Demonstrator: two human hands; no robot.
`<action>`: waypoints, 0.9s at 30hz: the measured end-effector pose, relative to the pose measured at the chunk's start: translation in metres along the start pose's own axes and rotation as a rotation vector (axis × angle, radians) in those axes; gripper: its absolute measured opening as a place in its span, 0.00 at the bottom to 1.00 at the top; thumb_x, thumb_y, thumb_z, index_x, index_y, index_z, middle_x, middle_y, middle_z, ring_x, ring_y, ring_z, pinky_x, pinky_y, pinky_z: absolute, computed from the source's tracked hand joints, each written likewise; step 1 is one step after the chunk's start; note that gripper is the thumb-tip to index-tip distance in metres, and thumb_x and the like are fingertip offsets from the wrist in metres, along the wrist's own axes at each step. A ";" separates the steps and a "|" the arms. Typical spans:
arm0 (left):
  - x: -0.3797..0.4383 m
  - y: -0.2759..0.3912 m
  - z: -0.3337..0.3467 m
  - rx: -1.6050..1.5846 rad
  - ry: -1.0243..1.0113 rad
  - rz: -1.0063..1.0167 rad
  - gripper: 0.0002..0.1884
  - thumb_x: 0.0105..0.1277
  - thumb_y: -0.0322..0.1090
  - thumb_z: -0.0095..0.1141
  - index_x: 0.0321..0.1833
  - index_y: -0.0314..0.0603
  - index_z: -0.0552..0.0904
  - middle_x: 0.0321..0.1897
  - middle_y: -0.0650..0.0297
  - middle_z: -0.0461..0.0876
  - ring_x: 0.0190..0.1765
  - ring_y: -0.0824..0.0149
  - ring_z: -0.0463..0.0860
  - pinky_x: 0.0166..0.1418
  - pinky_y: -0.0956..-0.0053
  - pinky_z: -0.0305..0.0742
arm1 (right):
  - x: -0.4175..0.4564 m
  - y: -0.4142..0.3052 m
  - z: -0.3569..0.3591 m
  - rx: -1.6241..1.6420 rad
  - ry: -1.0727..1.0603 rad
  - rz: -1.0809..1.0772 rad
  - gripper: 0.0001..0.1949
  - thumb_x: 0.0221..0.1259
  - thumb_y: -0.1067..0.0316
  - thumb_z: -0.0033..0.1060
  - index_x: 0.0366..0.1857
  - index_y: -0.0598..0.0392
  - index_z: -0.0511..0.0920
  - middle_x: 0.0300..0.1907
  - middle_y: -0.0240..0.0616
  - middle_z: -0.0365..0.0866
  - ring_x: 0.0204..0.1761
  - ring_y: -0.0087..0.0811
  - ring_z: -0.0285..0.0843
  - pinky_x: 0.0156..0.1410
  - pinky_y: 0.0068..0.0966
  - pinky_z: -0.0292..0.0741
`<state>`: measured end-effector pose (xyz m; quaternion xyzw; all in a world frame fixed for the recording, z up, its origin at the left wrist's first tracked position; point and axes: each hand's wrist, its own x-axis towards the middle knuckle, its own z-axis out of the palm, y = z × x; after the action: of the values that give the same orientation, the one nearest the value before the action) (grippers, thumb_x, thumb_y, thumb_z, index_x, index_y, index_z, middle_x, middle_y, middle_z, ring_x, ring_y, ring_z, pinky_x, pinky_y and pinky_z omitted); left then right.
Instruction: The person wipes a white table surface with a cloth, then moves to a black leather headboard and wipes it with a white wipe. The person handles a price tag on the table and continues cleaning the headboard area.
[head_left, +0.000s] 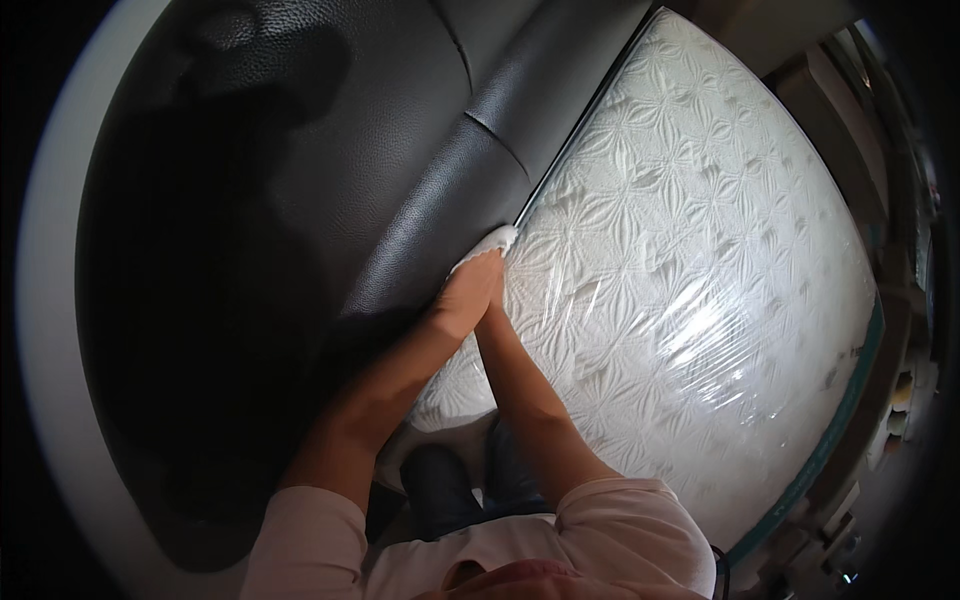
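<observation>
My left hand (466, 291) presses a white cloth (495, 241) against the seam between a padded black leather-look headboard (405, 180) and a mattress (637, 225). The fingers are mostly covered by the cloth. Right beside it, my right hand (496, 283) touches the mattress edge; most of it is hidden by the left, so its grip does not show. The mattress is white with a raised flower pattern and lies under clear, shiny plastic film.
My legs in dark trousers (442, 487) are at the near mattress corner. A teal band (806, 469) runs along the mattress's right edge. Beyond it several small blurred items (900, 405) stand along the rim of the view. A pale wall (49, 285) borders the headboard on the left.
</observation>
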<state>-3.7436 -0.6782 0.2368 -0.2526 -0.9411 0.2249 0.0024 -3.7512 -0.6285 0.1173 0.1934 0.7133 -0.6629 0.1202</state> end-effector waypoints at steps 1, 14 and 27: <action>-0.019 0.002 -0.001 -0.046 -0.020 -0.038 0.16 0.78 0.36 0.46 0.62 0.51 0.82 0.57 0.69 0.83 0.68 0.72 0.77 0.74 0.77 0.65 | -0.021 -0.001 0.006 -0.028 -0.048 0.038 0.33 0.86 0.50 0.45 0.85 0.59 0.58 0.85 0.60 0.55 0.87 0.55 0.50 0.89 0.41 0.51; 0.047 -0.126 -0.115 -0.011 0.331 -0.287 0.26 0.75 0.38 0.51 0.74 0.40 0.80 0.60 0.68 0.85 0.70 0.68 0.76 0.83 0.70 0.62 | 0.050 -0.237 -0.010 -0.001 0.205 -0.522 0.29 0.79 0.62 0.52 0.79 0.65 0.67 0.83 0.67 0.56 0.86 0.68 0.48 0.90 0.49 0.45; -0.111 -0.058 -0.116 -0.262 0.408 -0.496 0.18 0.68 0.28 0.63 0.58 0.26 0.87 0.38 0.59 0.84 0.42 0.63 0.83 0.47 0.67 0.74 | -0.099 -0.190 0.010 -0.135 0.040 -0.809 0.27 0.76 0.70 0.50 0.79 0.53 0.72 0.87 0.57 0.52 0.86 0.71 0.45 0.86 0.60 0.50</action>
<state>-3.6604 -0.7266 0.3776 -0.0543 -0.9748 0.0397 0.2129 -3.7457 -0.6590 0.3293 -0.0983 0.7757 -0.6046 -0.1518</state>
